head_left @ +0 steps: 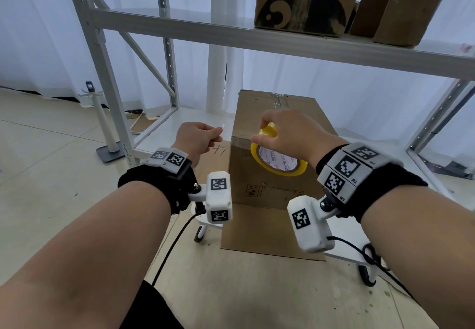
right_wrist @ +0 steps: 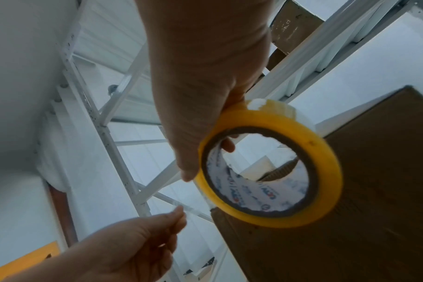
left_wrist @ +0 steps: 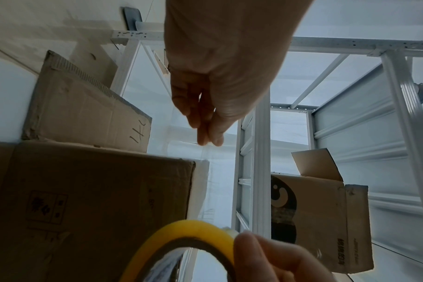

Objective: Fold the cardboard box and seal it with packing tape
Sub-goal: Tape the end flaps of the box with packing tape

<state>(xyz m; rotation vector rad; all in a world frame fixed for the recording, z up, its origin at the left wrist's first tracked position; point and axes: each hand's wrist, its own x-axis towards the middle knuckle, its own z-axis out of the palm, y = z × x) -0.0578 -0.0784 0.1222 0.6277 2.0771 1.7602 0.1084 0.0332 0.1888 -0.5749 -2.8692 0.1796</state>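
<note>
My forearms fill the near foreground, each with a wrist band carrying black-and-white markers. My right hand point(head_left: 285, 133) holds the yellow tape roll point(head_left: 276, 158) just in front of the upper near edge of the cardboard box point(head_left: 270, 200), fingers curled over the roll's top rim and thumb on its side; in the right wrist view one fingertip shows inside the core. My left hand point(head_left: 199, 140) is raised just left of the box, apart from it, its grip pressed together at thumb and forefinger, pinching the clear free end of tape point(right_wrist: 181, 207) drawn from the roll. The box stands upright on the wooden floor, its top flaps closed. Behind the box rises a white shelf rack point(head_left: 257, 36) bearing other boxes.
</note>
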